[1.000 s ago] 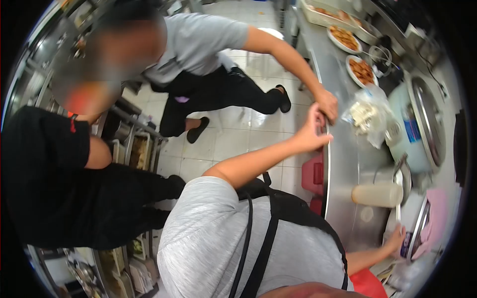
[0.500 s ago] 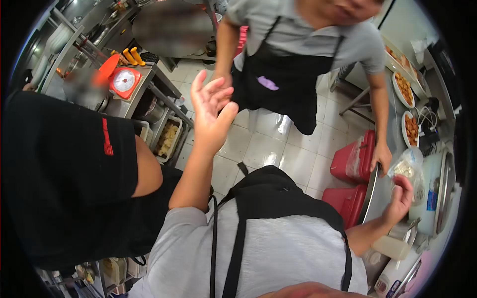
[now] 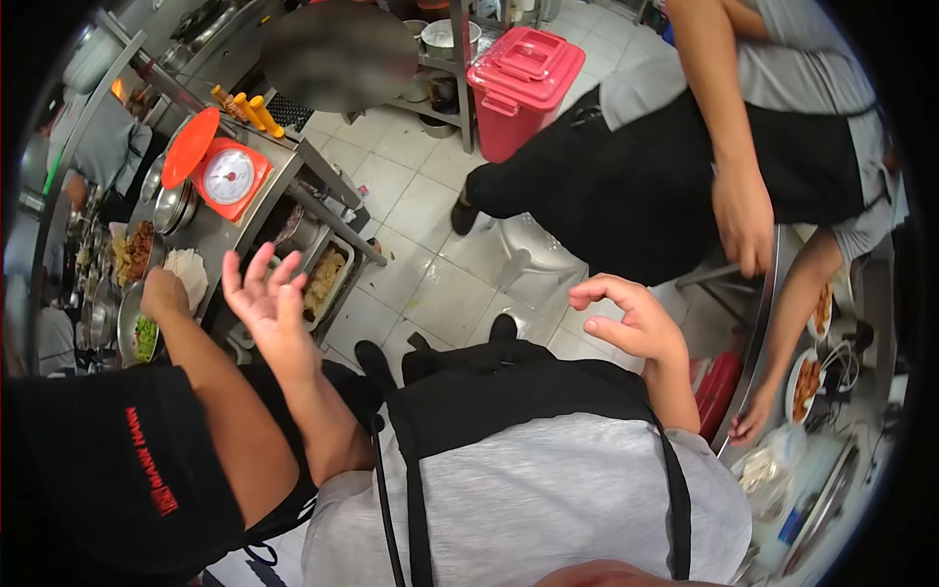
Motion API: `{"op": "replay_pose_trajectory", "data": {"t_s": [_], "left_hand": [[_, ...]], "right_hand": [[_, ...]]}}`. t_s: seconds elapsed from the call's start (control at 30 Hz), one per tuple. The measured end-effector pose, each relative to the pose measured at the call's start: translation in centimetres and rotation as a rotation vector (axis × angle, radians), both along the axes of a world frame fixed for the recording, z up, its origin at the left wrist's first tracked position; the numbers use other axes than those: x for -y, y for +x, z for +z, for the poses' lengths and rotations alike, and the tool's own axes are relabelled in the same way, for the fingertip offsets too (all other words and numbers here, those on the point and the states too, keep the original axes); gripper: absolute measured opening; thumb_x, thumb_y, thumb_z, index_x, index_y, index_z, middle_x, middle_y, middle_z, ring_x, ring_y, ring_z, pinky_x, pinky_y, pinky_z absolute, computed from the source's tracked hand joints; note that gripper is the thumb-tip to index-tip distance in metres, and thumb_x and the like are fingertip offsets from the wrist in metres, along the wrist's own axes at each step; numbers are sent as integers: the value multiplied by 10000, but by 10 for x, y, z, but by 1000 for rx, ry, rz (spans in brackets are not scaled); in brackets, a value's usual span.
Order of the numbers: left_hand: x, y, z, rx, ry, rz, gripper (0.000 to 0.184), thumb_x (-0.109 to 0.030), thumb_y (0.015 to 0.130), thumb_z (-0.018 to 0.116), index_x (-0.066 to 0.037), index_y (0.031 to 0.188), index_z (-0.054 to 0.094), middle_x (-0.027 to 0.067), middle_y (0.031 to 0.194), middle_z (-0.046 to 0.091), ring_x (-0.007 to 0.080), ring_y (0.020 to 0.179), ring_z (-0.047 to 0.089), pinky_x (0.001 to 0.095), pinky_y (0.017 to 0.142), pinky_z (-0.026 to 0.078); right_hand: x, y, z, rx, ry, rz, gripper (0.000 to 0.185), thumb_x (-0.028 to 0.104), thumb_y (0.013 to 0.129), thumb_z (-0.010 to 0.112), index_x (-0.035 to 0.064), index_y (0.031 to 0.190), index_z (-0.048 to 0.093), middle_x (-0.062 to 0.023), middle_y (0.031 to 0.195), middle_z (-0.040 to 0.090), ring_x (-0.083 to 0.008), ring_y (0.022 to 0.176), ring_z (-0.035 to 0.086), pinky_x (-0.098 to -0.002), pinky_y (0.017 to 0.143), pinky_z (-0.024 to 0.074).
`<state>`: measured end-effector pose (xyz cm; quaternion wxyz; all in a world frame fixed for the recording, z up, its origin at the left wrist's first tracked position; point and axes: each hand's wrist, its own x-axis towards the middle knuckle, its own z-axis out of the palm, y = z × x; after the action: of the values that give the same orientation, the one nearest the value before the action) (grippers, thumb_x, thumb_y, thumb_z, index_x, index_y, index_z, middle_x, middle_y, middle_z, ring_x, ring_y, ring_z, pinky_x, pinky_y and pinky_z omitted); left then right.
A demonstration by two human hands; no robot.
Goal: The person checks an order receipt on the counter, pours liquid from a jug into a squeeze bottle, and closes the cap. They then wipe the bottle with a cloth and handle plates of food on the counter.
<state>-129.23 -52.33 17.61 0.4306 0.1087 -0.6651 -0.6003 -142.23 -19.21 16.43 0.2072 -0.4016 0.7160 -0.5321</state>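
My left hand (image 3: 269, 301) is raised at the left with palm up, its fingers spread and holding nothing. Below and behind it is a steel food pan of pale yellow chunks (image 3: 326, 284) on a lower shelf. On my right side, my right hand (image 3: 634, 318) is held in the air, fingers slightly curled and apart, with nothing in it. A red kitchen scale (image 3: 229, 182) with a white dial sits on the metal counter beyond my left hand. Both hands are apart from the things around them.
A co-worker in a black apron (image 3: 606, 186) leans over the right-hand counter, beside plates of brown food (image 3: 805, 385). Another co-worker's hand (image 3: 164, 295) is over the left counter. A red lidded bin (image 3: 528, 73) and a white stool (image 3: 533, 249) stand on the tiled floor.
The view has swung so the red bin shows. My left hand appears lower and further left; my right hand has come inward from the right counter. The co-worker in front has moved right and bends over.
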Motion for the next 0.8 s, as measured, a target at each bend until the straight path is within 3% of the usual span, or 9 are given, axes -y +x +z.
{"op": "replay_pose_trajectory", "data": {"t_s": [0.2, 0.47, 0.6, 0.67, 0.73, 0.8], "left_hand": [[29, -57, 13, 46, 17, 204, 536, -114, 834, 484, -72, 1276, 186, 167, 1181, 381, 244, 979, 505, 284, 768, 444], [67, -161, -8, 196, 47, 164, 513, -133, 837, 476, -78, 1275, 214, 135, 1179, 396, 206, 939, 517, 282, 744, 424], [109, -245, -24, 166, 179, 37, 482, -120, 809, 502, -83, 1239, 289, 109, 1106, 450, 180, 893, 525, 258, 717, 427], [132, -304, -46, 181, 288, -108, 442, -139, 803, 514, -84, 1204, 337, 95, 1054, 481, 167, 863, 527, 249, 700, 426], [153, -378, -88, 329, 361, -222, 404, -162, 796, 530, -91, 1163, 378, 77, 1003, 506, 143, 813, 528, 249, 680, 424], [168, -457, -154, 559, 389, -376, 381, -192, 795, 534, -106, 1138, 395, 56, 957, 520, 112, 763, 524, 227, 618, 414]], "right_hand": [[21, -114, -9, 235, 61, 114, 322, 108, 747, 589, 18, 1049, 519, -72, 904, 569, -123, 817, 532, -265, 731, 437], [76, -228, -60, 659, -84, 172, 279, 87, 801, 529, 26, 1070, 488, -60, 895, 563, -118, 805, 539, -246, 719, 441], [108, -308, -97, 946, -257, -129, 236, 166, 851, 463, 46, 1052, 489, -60, 869, 572, -138, 750, 562, -251, 677, 449], [126, -354, -123, 1081, -446, -237, 265, 278, 862, 442, 85, 1037, 488, -48, 844, 578, -151, 734, 563, -268, 639, 450], [143, -401, -159, 1246, -564, -397, 275, 321, 855, 446, 111, 1025, 490, -39, 835, 575, -151, 726, 558, -276, 628, 450], [160, -450, -215, 1278, -465, -608, 327, 400, 839, 444, 150, 1046, 484, -39, 881, 559, -174, 803, 536, -324, 694, 424]]}}
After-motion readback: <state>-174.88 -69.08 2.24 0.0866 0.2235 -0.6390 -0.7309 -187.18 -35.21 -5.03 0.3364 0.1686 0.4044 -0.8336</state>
